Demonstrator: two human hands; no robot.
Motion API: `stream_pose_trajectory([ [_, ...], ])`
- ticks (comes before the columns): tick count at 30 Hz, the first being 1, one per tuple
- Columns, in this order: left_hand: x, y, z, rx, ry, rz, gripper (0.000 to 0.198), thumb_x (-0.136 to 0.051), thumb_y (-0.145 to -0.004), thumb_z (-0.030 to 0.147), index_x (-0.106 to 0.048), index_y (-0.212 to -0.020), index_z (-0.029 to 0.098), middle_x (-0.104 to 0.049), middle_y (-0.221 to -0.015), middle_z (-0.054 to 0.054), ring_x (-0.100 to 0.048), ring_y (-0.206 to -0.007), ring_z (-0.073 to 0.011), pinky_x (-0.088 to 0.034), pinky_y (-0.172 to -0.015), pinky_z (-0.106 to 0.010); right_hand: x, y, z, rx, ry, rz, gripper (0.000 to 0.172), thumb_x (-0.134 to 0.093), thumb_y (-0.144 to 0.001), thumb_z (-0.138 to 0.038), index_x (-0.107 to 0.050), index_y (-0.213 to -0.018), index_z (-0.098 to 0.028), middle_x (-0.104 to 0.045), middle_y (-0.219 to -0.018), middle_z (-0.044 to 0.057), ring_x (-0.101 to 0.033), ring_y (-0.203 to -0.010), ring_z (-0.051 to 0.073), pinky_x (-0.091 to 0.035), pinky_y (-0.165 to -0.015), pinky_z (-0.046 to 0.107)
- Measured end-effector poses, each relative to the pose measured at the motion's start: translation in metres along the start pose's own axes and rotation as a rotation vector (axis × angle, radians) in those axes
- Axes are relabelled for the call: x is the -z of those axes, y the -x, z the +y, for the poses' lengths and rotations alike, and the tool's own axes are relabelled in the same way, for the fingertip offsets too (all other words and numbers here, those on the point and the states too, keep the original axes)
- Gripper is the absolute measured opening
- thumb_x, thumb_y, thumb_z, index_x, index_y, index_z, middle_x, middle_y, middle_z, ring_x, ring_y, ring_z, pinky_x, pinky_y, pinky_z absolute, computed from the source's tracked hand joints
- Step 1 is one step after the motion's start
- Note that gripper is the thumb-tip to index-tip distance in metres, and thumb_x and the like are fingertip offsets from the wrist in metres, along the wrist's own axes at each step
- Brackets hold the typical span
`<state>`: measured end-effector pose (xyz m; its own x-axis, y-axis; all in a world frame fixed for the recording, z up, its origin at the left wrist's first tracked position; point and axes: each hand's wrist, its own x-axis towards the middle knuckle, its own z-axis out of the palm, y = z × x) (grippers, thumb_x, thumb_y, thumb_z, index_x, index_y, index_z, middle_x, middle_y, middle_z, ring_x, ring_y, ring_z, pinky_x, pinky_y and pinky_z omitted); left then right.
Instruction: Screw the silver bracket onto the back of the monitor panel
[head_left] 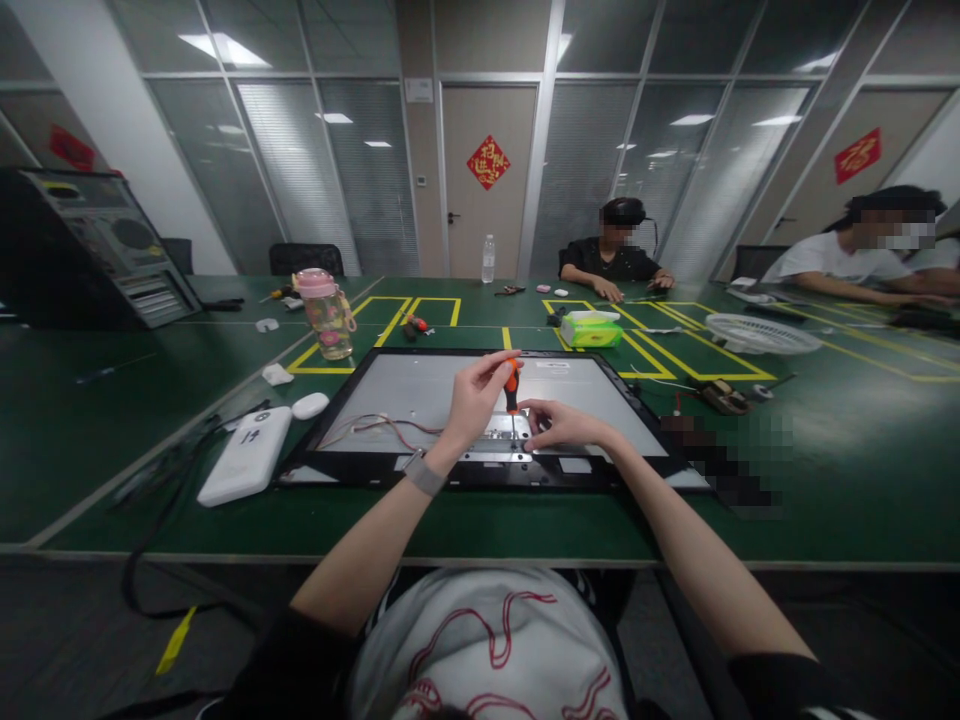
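My left hand (478, 398) is closed round the handle of an orange and black screwdriver (512, 388), which stands upright with its shaft pointing down. The tip meets a small metal plate (495, 432) on the back of a flat display panel (412, 385) with a black frame. Beside the shaft, my right hand (566, 424) rests low over the plate, thumb and index finger apart; its other fingers are partly hidden. Thin coloured wires (375, 424) run across the panel to the left of the plate.
Left of the panel lie a white power bank (247, 455) and a small white case (310, 405). A pink-lidded bottle (326, 320), a green tissue pack (591, 329) and a white fan grille (761, 333) stand farther off. Two people (619, 250) sit across the table.
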<state>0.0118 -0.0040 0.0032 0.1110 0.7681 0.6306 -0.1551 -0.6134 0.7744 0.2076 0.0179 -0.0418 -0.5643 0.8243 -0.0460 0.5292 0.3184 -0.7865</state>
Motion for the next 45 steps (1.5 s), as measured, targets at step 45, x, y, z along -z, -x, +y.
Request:
stream_pose_trajectory([
  [45, -0.0035, 0.0039, -0.0024, -0.037, -0.113, 0.009, 0.028, -0.047, -0.093, 0.026, -0.069, -0.105, 0.016, -0.069, -0.092, -0.006, -0.062, -0.087, -0.016, -0.047, -0.084, -0.029, -0.0076, 0.0027, -0.0043, -0.061, 0.042, 0.026, 0.069, -0.075, -0.067, -0.031, -0.05, -0.129, -0.016, -0.054, -0.077, -0.003, -0.05, -0.071, 0.014, -0.039, -0.064, 0.026],
])
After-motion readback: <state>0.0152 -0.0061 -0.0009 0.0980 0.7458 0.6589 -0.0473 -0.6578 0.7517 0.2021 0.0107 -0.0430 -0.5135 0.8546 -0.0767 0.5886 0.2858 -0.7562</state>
